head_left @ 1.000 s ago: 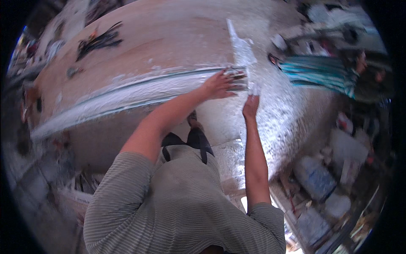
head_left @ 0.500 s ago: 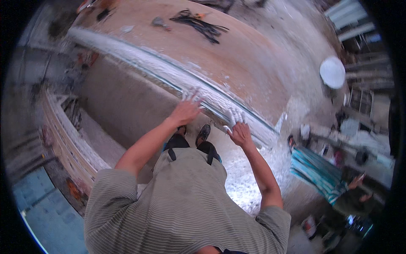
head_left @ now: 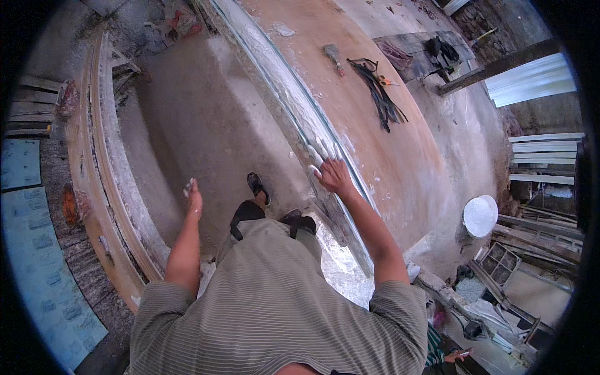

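Note:
A long strip of wet white plaster-like material [head_left: 281, 78] lies along the near edge of a broad brown tabletop [head_left: 400, 181], bordered by thin pale-green edges. On this strip rests my right hand [head_left: 335, 176], its white-coated fingers stretched out and apart, holding nothing. My left hand [head_left: 194, 200] hangs in the air over the floor to the left, away from the strip. It is seen edge-on, with straight fingers, white smears on the tips and nothing visible in it.
On the tabletop lie a brush [head_left: 333, 57], black straps [head_left: 375, 94] and an orange-handled tool [head_left: 386, 82]. A white basin [head_left: 480, 216] stands at right. Left of me runs a long curved moulding [head_left: 106, 187]. Another person's hand [head_left: 459, 355] shows at lower right.
My left hand has come off the strip and swung out to the left. My right hand still touches the plaster. The whole view has turned, so the strip now runs more steeply.

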Motion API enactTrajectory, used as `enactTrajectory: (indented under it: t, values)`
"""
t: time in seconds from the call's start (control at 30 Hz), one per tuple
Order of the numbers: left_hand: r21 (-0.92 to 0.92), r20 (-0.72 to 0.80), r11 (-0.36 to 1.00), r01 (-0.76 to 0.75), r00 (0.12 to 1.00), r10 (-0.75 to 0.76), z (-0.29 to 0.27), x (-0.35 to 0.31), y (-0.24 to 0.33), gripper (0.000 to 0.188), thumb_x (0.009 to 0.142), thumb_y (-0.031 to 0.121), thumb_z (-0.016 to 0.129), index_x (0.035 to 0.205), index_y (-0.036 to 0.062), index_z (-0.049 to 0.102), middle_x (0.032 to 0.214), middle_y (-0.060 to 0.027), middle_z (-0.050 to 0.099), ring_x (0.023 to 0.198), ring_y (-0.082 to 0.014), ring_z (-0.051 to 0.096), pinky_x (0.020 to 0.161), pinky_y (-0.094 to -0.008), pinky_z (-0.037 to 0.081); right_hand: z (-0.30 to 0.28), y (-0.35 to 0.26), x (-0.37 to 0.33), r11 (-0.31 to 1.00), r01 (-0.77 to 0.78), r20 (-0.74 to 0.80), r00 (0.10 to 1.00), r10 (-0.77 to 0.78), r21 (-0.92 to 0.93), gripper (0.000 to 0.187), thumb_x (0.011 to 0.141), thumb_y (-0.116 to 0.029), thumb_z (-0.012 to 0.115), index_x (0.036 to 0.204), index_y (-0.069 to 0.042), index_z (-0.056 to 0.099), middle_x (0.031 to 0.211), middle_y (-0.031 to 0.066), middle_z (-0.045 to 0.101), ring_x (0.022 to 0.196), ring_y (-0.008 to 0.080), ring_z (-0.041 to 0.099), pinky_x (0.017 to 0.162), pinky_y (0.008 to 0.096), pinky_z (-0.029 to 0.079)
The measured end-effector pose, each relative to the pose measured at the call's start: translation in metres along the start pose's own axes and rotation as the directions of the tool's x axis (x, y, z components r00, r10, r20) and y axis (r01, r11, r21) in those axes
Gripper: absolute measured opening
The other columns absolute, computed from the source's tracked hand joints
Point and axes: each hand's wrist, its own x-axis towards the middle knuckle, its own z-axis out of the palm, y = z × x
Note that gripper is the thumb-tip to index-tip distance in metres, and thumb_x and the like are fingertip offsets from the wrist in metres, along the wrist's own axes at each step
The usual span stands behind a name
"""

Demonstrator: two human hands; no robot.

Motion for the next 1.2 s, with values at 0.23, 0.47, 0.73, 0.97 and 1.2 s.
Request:
enactTrajectory:
  t: [0.23,0.47,0.73,0.97,1.2]
  values:
    - [-0.153,-0.026,0.953,0.261,0.963,-0.267,-0.033,0.037,-0.041,0.075,0.103,0.057,0.028,0.154,0.0011,0.029,0.163,-0.0154,0.023,0.152,-0.0309,0.014,0.123,-0.0397,0.01,-0.037,-0.01,0.099,0.996,-0.013,0.065,0.998,0.018,-0.083,0.053,0.097,-0.051,0.045,0.091,-0.004,0.07,0.102,0.0139,0.065,0.099,0.029,0.061,0.085,0.0431,0.042]
    - [-0.237,0.005,0.943,0.232,0.971,-0.238,-0.055,0.121,0.021,0.081,0.101,0.062,0.027,0.155,0.0005,0.026,0.164,-0.0151,0.022,0.153,-0.0305,0.014,0.124,-0.0391,0.01,-0.065,-0.02,0.224,0.972,0.13,0.077,0.99,-0.117,-0.195,0.055,0.096,-0.052,0.046,0.082,-0.003,0.069,0.089,0.0153,0.063,0.092,0.0303,0.061,0.082,0.0436,0.043]
    - [-0.299,0.043,0.91,0.286,0.957,-0.287,-0.072,0.197,0.073,0.088,0.099,0.068,0.026,0.155,-0.0003,0.024,0.164,-0.0148,0.02,0.153,-0.03,0.014,0.124,-0.0384,0.011,-0.09,-0.027,0.337,0.964,0.156,0.1,0.985,-0.137,-0.215,0.056,0.096,-0.054,0.046,0.084,-0.005,0.07,0.094,0.014,0.063,0.096,0.0285,0.062,0.087,0.0425,0.043]
    - [-0.687,0.256,0.631,0.36,0.933,-0.253,-0.09,0.279,-0.03,0.078,0.102,0.06,0.03,0.157,0.004,0.025,0.161,-0.0115,0.03,0.147,-0.0291,0.029,0.121,-0.0412,0.02,-0.11,-0.038,0.485,0.957,0.21,0.054,0.978,-0.203,-0.2,0.058,0.096,-0.055,0.047,0.085,-0.003,0.07,0.094,0.0157,0.065,0.094,0.03,0.063,0.088,0.0435,0.043]
    - [-0.639,-0.026,0.685,0.351,0.879,-0.476,-0.115,0.348,-0.057,0.07,0.105,0.051,0.031,0.153,0.0003,0.031,0.16,-0.0149,0.03,0.147,-0.0286,0.029,0.12,-0.0371,0.022,-0.146,-0.069,0.666,0.94,0.248,0.014,0.968,-0.252,-0.233,0.058,0.095,-0.057,0.046,0.088,-0.006,0.072,0.095,0.0135,0.066,0.094,0.027,0.064,0.084,0.0431,0.043]
